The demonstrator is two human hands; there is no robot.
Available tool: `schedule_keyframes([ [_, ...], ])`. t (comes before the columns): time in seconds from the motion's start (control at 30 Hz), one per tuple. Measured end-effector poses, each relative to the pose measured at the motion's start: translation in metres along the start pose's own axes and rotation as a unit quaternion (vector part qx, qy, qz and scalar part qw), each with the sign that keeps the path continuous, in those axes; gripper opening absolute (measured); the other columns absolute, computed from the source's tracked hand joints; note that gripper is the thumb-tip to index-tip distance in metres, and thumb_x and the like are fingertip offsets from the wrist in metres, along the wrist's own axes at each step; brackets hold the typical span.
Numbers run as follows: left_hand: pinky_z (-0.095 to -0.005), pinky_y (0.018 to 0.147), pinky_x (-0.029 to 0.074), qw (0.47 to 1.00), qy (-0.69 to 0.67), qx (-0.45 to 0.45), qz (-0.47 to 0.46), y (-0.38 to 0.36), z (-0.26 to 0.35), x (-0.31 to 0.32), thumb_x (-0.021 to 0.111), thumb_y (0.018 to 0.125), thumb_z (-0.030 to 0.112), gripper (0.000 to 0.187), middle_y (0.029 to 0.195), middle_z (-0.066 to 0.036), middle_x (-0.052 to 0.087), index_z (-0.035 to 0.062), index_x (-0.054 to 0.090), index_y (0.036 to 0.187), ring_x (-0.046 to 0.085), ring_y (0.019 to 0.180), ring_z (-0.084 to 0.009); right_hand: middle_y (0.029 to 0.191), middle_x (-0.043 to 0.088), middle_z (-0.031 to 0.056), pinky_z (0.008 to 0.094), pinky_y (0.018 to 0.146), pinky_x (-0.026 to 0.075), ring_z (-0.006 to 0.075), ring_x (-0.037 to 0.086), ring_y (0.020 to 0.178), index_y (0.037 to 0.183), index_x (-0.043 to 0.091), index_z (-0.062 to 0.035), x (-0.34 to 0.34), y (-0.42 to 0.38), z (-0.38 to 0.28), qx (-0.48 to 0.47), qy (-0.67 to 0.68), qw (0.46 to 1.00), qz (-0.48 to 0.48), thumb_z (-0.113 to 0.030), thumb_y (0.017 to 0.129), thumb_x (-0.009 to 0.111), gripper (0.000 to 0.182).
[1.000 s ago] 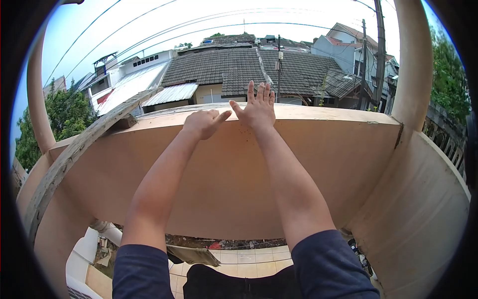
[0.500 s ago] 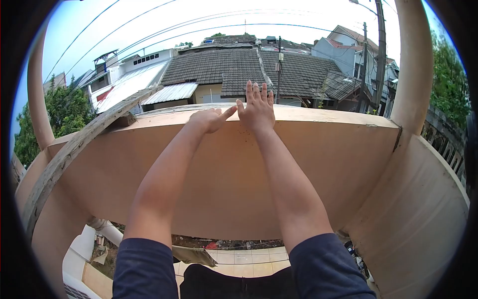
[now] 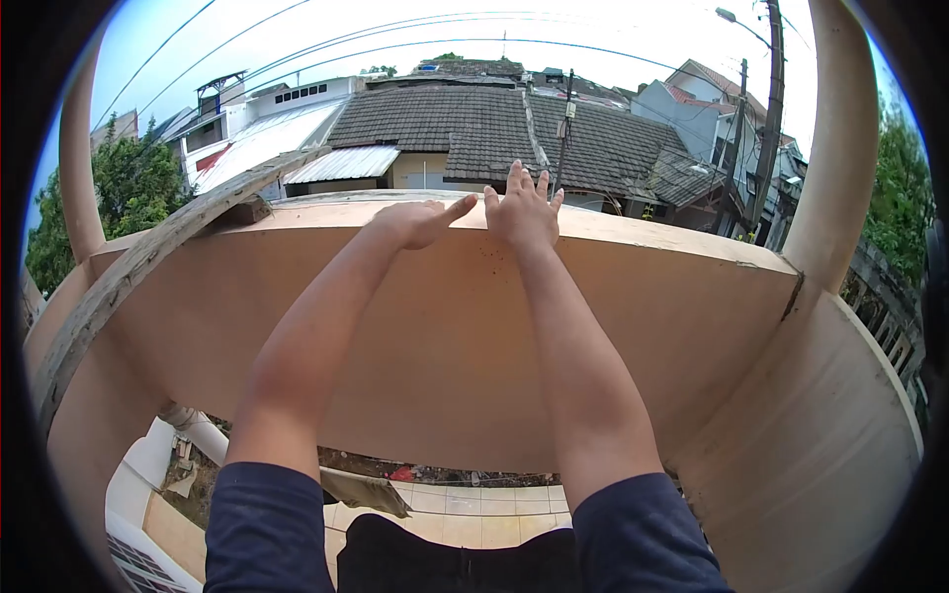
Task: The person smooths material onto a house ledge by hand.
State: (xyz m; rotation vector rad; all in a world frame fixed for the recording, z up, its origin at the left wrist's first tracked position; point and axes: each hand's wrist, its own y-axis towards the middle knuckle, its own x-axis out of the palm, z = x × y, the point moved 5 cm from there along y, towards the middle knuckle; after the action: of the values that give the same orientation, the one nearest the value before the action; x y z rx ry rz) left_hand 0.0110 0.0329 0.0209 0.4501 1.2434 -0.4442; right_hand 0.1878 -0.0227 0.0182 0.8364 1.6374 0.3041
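Note:
Both arms reach forward to the top of a peach-coloured parapet wall [image 3: 435,346]. My left hand [image 3: 417,223] lies over the ledge with its palm down and its thumb stretched out to the right; its other fingers are partly hidden behind the hand. Just right of it, my right hand [image 3: 524,210] is at the ledge with its fingers spread and pointing up and away. A narrow gap separates the left thumb from the right hand. Neither hand holds anything. Small dark specks mark the wall below my right hand.
A long weathered wooden plank [image 3: 163,252] leans over the ledge at left, beside a small wood block [image 3: 245,211]. Round columns [image 3: 840,148] rise at both sides. Tiled flooring [image 3: 474,502] and a draped cloth [image 3: 366,492] show below. Tiled roofs [image 3: 425,128] and overhead wires lie beyond.
The right hand's fingers have spread and tilted slightly rightward. The left hand has flattened a little, its thumb still out. The whole view has shifted slightly.

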Motion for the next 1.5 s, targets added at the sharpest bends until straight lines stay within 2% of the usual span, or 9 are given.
schedule_keyframes([
  [0.2, -0.0456, 0.122, 0.040, 0.997, 0.042, -0.062, 0.031, 0.001, 0.020, 0.007, 0.012, 0.078, 0.105, 0.136, 0.154, -0.021, 0.056, -0.0017, 0.052, 0.153, 0.046, 0.150, -0.0325, 0.171, 0.037, 0.0085, 0.0565, 0.132, 0.014, 0.0322, 0.022, 0.162, 0.169, 0.024, -0.0103, -0.006, 0.000, 0.000, -0.007, 0.010, 1.000, 0.023, -0.058, 0.108, 0.037, 0.079],
  [0.33, -0.0457, 0.126, 0.033, 0.982, 0.124, 0.086, 0.109, -0.049, 0.034, 0.016, 0.013, 0.089, 0.097, 0.129, 0.158, -0.027, 0.049, -0.0111, 0.047, 0.151, 0.042, 0.151, -0.0366, 0.168, 0.042, 0.0086, 0.0579, 0.131, 0.017, 0.0333, 0.029, 0.160, 0.169, 0.025, -0.0107, -0.010, -0.002, -0.002, -0.007, 0.021, 0.999, 0.036, -0.058, 0.107, 0.039, 0.079],
  [0.5, -0.0491, 0.129, 0.028, 0.997, -0.078, -0.003, 0.005, -0.010, 0.011, 0.005, 0.007, 0.086, 0.098, 0.121, 0.170, -0.017, 0.036, 0.0103, 0.032, 0.166, 0.029, 0.159, -0.0336, 0.165, 0.046, 0.0087, 0.0579, 0.130, 0.017, 0.0334, 0.030, 0.159, 0.169, 0.026, -0.0168, -0.005, -0.001, -0.001, 0.001, 0.004, 1.000, 0.023, -0.056, 0.106, 0.040, 0.075],
  [0.73, -0.0482, 0.124, 0.037, 0.996, 0.054, -0.074, 0.025, -0.008, 0.020, 0.003, 0.008, 0.087, 0.098, 0.124, 0.163, -0.014, 0.048, 0.0043, 0.048, 0.158, 0.041, 0.154, -0.0305, 0.164, 0.046, 0.0085, 0.0574, 0.131, 0.018, 0.0325, 0.031, 0.158, 0.169, 0.026, -0.0182, -0.008, -0.002, 0.001, 0.010, 0.005, 1.000, 0.015, -0.053, 0.106, 0.039, 0.074],
  [0.8, -0.0448, 0.124, 0.037, 0.996, 0.064, 0.008, 0.057, -0.026, 0.028, 0.007, 0.011, 0.089, 0.096, 0.126, 0.158, -0.021, 0.051, -0.0065, 0.051, 0.150, 0.046, 0.149, -0.0337, 0.165, 0.046, 0.0079, 0.0574, 0.131, 0.018, 0.0329, 0.031, 0.158, 0.169, 0.026, -0.0186, -0.008, -0.002, 0.000, 0.006, 0.009, 1.000, 0.021, -0.054, 0.105, 0.040, 0.075],
  [0.93, -0.0433, 0.122, 0.040, 0.991, 0.088, 0.046, 0.085, -0.049, 0.029, 0.008, 0.019, 0.086, 0.100, 0.129, 0.151, -0.025, 0.056, -0.0064, 0.053, 0.149, 0.049, 0.146, -0.0357, 0.166, 0.045, 0.0077, 0.0569, 0.131, 0.018, 0.0331, 0.031, 0.158, 0.170, 0.024, -0.0201, -0.008, -0.002, 0.001, 0.012, -0.013, 1.000, 0.010, -0.055, 0.104, 0.041, 0.076],
  [1.1, -0.0512, 0.127, 0.030, 0.999, -0.038, -0.008, -0.027, 0.002, 0.017, -0.003, 0.004, 0.077, 0.104, 0.138, 0.164, -0.024, 0.043, 0.0000, 0.045, 0.158, 0.035, 0.156, -0.0374, 0.166, 0.044, 0.0076, 0.0550, 0.131, 0.018, 0.0323, 0.030, 0.159, 0.171, 0.020, -0.0210, -0.011, -0.004, -0.003, 0.014, -0.002, 1.000, -0.008, -0.057, 0.104, 0.042, 0.079],
  [1.3, -0.0463, 0.115, 0.046, 0.995, 0.045, 0.003, 0.086, 0.030, 0.011, -0.016, 0.025, 0.101, 0.082, 0.097, 0.141, -0.019, 0.067, 0.0042, 0.061, 0.145, 0.060, 0.135, -0.0361, 0.165, 0.045, 0.0082, 0.0536, 0.132, 0.019, 0.0317, 0.030, 0.159, 0.171, 0.019, -0.0216, -0.016, -0.007, -0.003, 0.028, 0.005, 1.000, -0.012, -0.060, 0.101, 0.048, 0.085],
  [1.5, -0.0435, 0.105, 0.054, 0.980, 0.096, -0.041, 0.171, 0.029, 0.013, -0.019, 0.056, 0.103, 0.059, 0.058, 0.123, -0.016, 0.076, 0.0073, 0.074, 0.124, 0.070, 0.121, -0.0300, 0.163, 0.046, 0.0075, 0.0525, 0.131, 0.022, 0.0309, 0.033, 0.157, 0.171, 0.019, -0.0218, -0.021, -0.009, -0.006, 0.034, 0.012, 0.999, 0.001, -0.063, 0.098, 0.055, 0.091],
])
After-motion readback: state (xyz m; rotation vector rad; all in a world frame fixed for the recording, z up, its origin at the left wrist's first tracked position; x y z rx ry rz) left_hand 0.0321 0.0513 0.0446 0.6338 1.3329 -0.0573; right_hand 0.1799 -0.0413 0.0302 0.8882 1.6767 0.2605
